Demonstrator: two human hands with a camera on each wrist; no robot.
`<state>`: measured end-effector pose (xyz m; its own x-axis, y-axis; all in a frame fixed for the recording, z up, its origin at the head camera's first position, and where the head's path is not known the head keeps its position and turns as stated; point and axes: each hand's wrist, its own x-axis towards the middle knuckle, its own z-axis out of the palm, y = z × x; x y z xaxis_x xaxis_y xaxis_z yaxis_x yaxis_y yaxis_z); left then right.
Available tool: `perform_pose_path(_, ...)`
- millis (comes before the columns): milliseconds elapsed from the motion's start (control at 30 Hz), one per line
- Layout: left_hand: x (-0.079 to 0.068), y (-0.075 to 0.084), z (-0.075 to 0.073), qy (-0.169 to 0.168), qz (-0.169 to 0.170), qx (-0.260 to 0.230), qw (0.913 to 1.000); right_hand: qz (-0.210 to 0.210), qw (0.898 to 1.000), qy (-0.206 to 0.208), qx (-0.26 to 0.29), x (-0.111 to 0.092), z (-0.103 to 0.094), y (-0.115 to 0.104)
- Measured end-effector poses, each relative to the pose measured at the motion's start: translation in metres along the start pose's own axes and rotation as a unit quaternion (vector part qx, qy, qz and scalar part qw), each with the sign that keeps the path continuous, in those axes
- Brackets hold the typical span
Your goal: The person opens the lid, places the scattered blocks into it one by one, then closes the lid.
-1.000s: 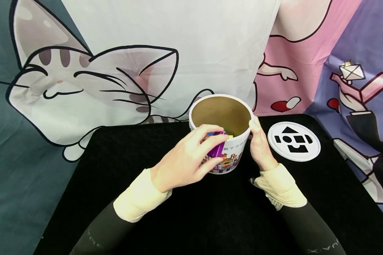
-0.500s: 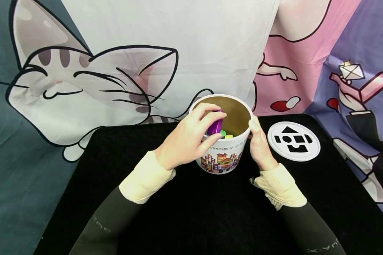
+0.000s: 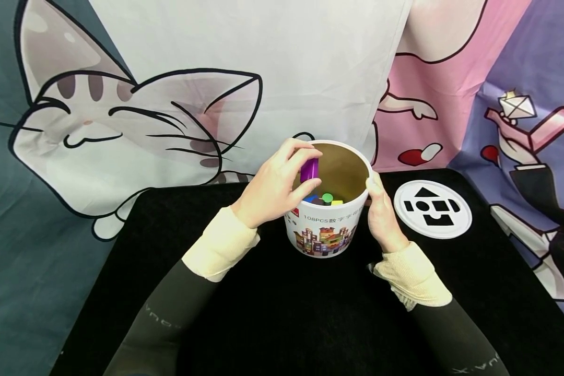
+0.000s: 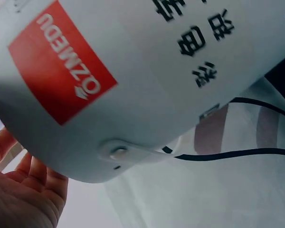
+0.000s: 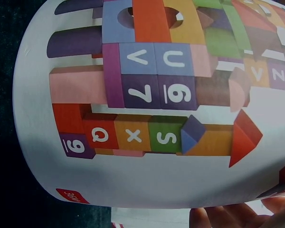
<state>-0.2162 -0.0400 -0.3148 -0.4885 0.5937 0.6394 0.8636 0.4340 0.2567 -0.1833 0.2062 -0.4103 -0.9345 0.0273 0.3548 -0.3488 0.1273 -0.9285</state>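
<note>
A white bucket (image 3: 324, 230) printed with toy blocks and lettering stands upright on the black table. My left hand (image 3: 274, 183) is at its left rim, pinching a purple block (image 3: 309, 170) between thumb and fingers over the opening. Inside the bucket a green cylinder block (image 3: 327, 198), a blue block (image 3: 310, 199) and a yellow block (image 3: 337, 202) show near the front wall. My right hand (image 3: 384, 216) grips the bucket's right rim. The left wrist view shows the bucket's red label (image 4: 61, 61); the right wrist view shows its printed side, with the right hand's fingertips (image 5: 223, 216) at the lower edge.
To the right of the bucket a round white lid (image 3: 415, 222) with cut-out shapes lies flat on the black table (image 3: 329, 318). A cartoon-printed cloth (image 3: 338, 62) hangs just behind the table's far edge.
My left hand has moved up and left with the purple block, from the bucket's front rim to over its left side. The right hand and bucket stay in place.
</note>
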Motion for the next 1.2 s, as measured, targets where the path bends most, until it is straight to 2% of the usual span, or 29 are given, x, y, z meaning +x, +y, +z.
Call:
perform_pose_path(233,0.004,-0.008,0.003,-0.014,-0.022,0.003,0.9997,-0.004,1.000,0.001,0.008,-0.001,0.000,0.000)
perform_pose_path(533,0.005,-0.008,0.002,-0.030,-0.039,0.019,0.9986,-0.009,1.000,0.001,0.013,0.000,0.001,0.001)
perform_pose_path(733,0.003,-0.009,0.003,-0.059,-0.065,0.059,0.9944,-0.012,1.000,0.001,0.015,0.001,0.001,0.000)
perform_pose_path(833,-0.001,-0.009,0.003,-0.068,-0.082,0.056,0.9927,-0.009,1.000,0.001,0.013,0.000,0.001,-0.001)
perform_pose_path(967,-0.007,-0.009,0.002,-0.059,-0.090,0.044,0.9932,-0.006,1.000,0.000,0.013,0.000,0.002,-0.001)
perform_pose_path(1200,-0.015,-0.009,-0.007,-0.029,-0.086,0.037,0.9952,-0.008,1.000,0.003,0.014,0.001,0.001,-0.001)
